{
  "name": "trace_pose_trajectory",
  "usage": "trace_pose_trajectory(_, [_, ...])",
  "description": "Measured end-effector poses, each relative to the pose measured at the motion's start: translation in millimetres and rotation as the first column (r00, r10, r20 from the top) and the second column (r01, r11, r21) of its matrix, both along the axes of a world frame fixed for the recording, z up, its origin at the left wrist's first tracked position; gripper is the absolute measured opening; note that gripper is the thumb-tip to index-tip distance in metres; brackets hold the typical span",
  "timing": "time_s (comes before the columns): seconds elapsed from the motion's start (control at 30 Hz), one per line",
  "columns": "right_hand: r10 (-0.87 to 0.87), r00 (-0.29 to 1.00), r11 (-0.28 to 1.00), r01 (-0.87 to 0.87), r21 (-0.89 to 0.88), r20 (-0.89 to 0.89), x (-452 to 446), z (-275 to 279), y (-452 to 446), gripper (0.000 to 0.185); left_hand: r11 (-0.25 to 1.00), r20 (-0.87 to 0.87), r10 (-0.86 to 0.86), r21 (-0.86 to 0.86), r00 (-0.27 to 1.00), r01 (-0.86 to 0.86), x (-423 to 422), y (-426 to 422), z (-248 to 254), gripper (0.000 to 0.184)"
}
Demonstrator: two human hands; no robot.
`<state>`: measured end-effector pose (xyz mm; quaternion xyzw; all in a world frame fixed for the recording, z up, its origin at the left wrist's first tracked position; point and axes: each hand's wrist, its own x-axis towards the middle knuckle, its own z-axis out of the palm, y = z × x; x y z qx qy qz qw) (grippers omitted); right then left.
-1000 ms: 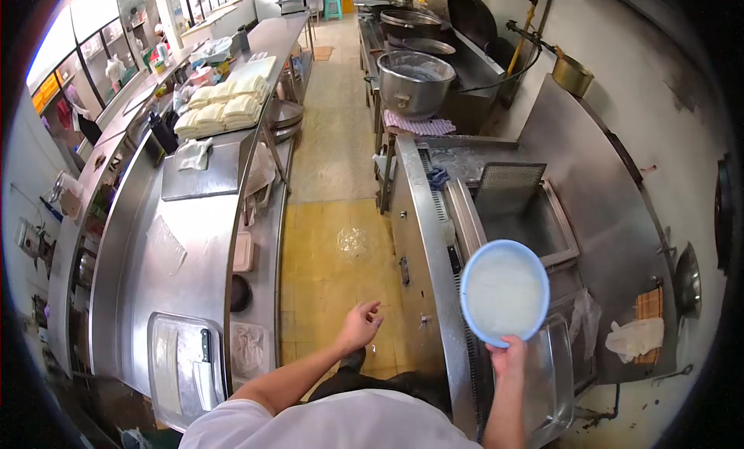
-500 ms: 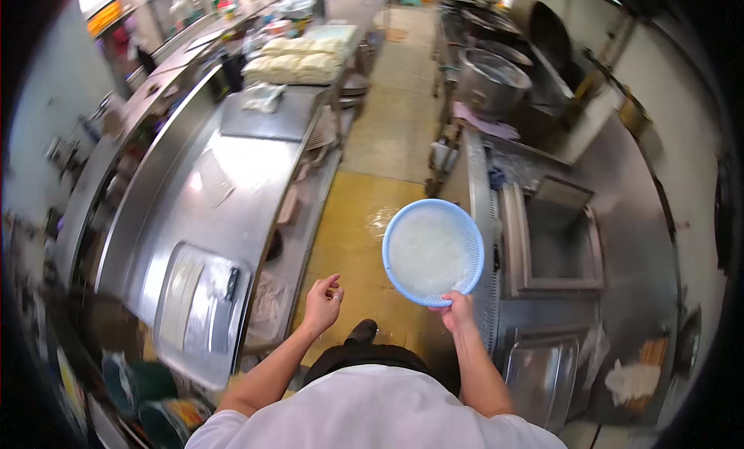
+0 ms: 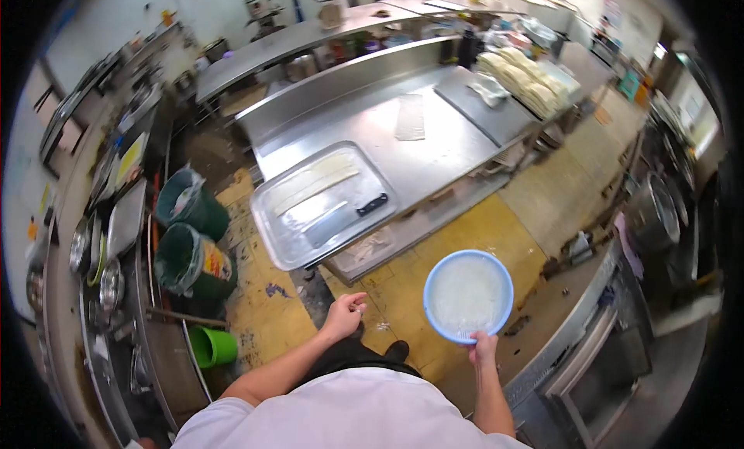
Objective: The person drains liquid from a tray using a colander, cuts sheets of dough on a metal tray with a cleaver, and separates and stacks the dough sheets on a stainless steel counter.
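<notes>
In the head view, my right hand grips the near rim of a round blue plastic colander. It hangs over the yellow floor, and a whitish, translucent mass covers its inside; what this is I cannot make out. My left hand hovers in front of my body with loosely bent fingers apart and holds nothing. Beyond it, a metal tray lies at the near left end of the steel table. A wide-bladed knife with a black handle and a pale flat strip rest in that tray.
The steel table runs across ahead, with stacked pale, bagged bundles at its far right. Lined green bins and a bright green bucket stand left. A steel counter with a sink borders the right side.
My view has turned left, bringing the bins and green bucket into sight. The colander stays in my right hand, now seen slightly lower and further right. My left hand stays free.
</notes>
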<state>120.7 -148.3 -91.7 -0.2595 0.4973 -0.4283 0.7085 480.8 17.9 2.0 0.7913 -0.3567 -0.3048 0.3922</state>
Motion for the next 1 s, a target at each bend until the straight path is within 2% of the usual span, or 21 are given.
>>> trace_pose_trajectory(0.13, [0.243,0.969,0.965,-0.237,0.112,-0.039,40,-24,29,0.055,0.99,-0.044,0.14,0.008,0.989,-0.14,31,43,-43,0.037])
trace_pose_trajectory(0.23, [0.359,0.929,0.926,-0.341,0.163,-0.094,90,-25,61,0.048,0.963,-0.119,0.261,0.106,0.958,-0.249,67,82,-102,0.038])
trace_pose_trajectory(0.3, [0.487,0.867,0.864,-0.46,0.205,-0.108,125,-31,80,0.047,0.903,-0.24,0.429,0.136,0.871,-0.408,84,112,-123,0.038])
trace_pose_trajectory(0.33, [0.551,0.829,0.823,-0.518,0.234,-0.102,143,-37,91,0.047,0.863,-0.298,0.506,0.158,0.81,-0.481,94,123,-117,0.038])
trace_pose_trajectory(0.37, [0.61,0.786,0.78,-0.574,0.25,-0.099,161,-45,100,0.047,0.834,-0.254,0.55,0.224,0.796,-0.504,104,138,-110,0.037])
trace_pose_trajectory(0.43, [0.717,0.691,0.684,-0.671,0.287,-0.093,203,-50,124,0.046,0.767,-0.286,0.642,0.247,0.711,-0.593,128,172,-112,0.037])
trace_pose_trajectory(0.53, [0.816,0.575,0.557,-0.758,0.34,-0.057,277,-52,164,0.044,0.669,-0.275,0.743,0.309,0.61,-0.676,179,224,-125,0.037])
trace_pose_trajectory(0.57, [0.821,0.571,0.546,-0.771,0.328,-0.023,306,-49,179,0.044,0.637,-0.262,0.77,0.337,0.581,-0.693,195,245,-132,0.037])
trace_pose_trajectory(0.67, [0.879,0.476,0.43,-0.807,0.403,0.015,394,-29,216,0.045,0.506,-0.305,0.847,0.21,0.436,-0.836,243,298,-142,0.04])
trace_pose_trajectory(0.7, [0.858,0.51,0.455,-0.814,0.36,0.069,419,-46,231,0.047,0.488,-0.263,0.861,0.184,0.436,-0.853,263,324,-165,0.042])
trace_pose_trajectory(0.77, [0.843,0.52,0.46,-0.829,0.317,0.135,478,-54,251,0.048,0.434,-0.248,0.884,0.121,0.397,-0.893,302,358,-159,0.042])
trace_pose_trajectory(0.8, [0.835,0.523,0.463,-0.835,0.296,0.169,507,-51,260,0.048,0.406,-0.24,0.895,0.089,0.376,-0.91,318,372,-151,0.043])
trace_pose_trajectory(0.9, [0.826,0.556,0.512,-0.808,0.293,0.089,606,-22,274,0.049,0.323,-0.264,0.912,-0.007,0.314,-0.946,368,397,-110,0.042])
trace_pose_trajectory(1.0, [0.825,0.561,0.548,-0.822,0.154,0.062,695,-1,268,0.047,0.301,-0.314,0.894,-0.11,0.321,-0.947,405,409,-83,0.042])
